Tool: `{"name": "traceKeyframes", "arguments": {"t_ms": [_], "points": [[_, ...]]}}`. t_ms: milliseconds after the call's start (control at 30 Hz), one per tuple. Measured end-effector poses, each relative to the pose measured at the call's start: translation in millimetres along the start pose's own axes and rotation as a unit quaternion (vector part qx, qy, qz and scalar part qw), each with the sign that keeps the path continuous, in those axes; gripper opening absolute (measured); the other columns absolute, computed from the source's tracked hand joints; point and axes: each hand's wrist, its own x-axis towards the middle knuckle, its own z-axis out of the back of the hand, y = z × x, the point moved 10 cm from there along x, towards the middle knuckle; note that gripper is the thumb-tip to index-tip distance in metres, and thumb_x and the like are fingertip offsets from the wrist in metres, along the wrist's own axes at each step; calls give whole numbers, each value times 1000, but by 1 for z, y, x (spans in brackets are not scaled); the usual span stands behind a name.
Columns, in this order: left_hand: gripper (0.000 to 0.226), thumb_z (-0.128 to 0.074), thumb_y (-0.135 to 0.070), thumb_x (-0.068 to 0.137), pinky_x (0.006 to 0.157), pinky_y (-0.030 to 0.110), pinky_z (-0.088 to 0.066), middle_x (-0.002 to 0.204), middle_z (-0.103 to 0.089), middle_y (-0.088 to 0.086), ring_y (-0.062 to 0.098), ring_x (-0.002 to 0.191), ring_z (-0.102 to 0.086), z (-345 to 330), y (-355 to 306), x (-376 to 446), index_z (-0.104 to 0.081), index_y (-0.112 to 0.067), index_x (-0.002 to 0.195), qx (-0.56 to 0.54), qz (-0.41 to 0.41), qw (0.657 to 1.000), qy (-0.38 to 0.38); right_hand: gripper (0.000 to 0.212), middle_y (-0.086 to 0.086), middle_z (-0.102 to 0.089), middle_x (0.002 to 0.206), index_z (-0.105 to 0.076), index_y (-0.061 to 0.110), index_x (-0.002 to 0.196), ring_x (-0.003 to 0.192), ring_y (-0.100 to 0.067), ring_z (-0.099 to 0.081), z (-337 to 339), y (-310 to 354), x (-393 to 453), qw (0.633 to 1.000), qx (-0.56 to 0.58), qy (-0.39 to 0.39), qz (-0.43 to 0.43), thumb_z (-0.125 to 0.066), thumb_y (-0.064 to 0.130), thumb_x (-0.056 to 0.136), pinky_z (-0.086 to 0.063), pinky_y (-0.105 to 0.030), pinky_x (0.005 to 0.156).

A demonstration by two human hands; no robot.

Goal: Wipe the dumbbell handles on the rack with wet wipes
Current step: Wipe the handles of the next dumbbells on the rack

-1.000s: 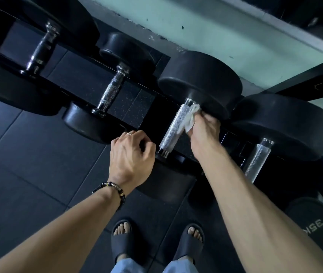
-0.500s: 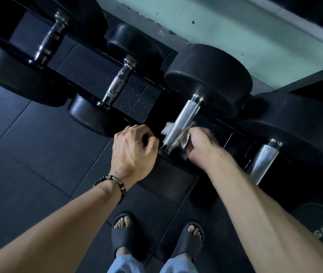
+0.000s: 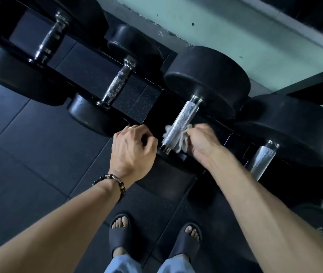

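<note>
— What sits nearest?

— Two feet in dark slides on the black floor.

— And the hands?

— The left hand rests curled on the rack's front rail, though what its fingers clasp seems hidden. The right hand pinches a white wipe against the lower end of the knurled dumbbell handle.

— Farther off?

— Its black weight head, then the pale wall.

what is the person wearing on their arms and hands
Both forearms are bare, with no sleeves in view. The left hand has a thin pale ring on one finger, and a bracelet of dark beads with a few lighter ones circles that wrist. The right hand shows nothing worn.
</note>
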Motion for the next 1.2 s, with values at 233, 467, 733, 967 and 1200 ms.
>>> {"name": "traceKeyframes", "arguments": {"t_ms": [233,467,733,967,1200], "points": [[23,-41,-28,76,85,44,-46,69,-60,-8,10,76,-53,0,0,0,-58,-18,66,2,-3,1000,1,17,-11,-75,92,-75,23,75,88,-29,-72,6,-15,-17,992,-112,-13,63,-60,26,81,-58,-53,87],[27,-41,-28,76,86,42,-45,72,-61,-7,14,79,-55,0,0,0,-63,-14,70,8,2,1000,-2,28,-10,-76,103,-78,13,92,99,-26,-73,14,15,17,982,80,-148,90,-58,31,88,-56,-43,97],[27,-40,-28,77,85,43,-46,70,-60,-8,14,78,-55,-1,1,0,-61,-15,68,11,0,1000,5,35,-24,-70,112,-72,13,80,97,-37,-70,22,16,31,985,-21,-137,98,-54,42,76,-57,-54,92],[29,-40,-28,77,86,43,-45,72,-61,-5,16,78,-55,0,0,0,-63,-14,69,15,1,1000,2,26,-4,-65,71,-74,6,78,66,-13,-58,12,-5,-22,970,-182,-107,122,-67,27,92,-45,-25,64],[29,-40,-28,76,84,43,-45,71,-61,-6,15,79,-55,0,-1,0,-64,-13,70,9,6,1000,4,28,3,-68,77,-65,27,61,71,-9,-62,28,29,-3,971,-19,-199,128,-74,31,88,-47,-15,64]]}}
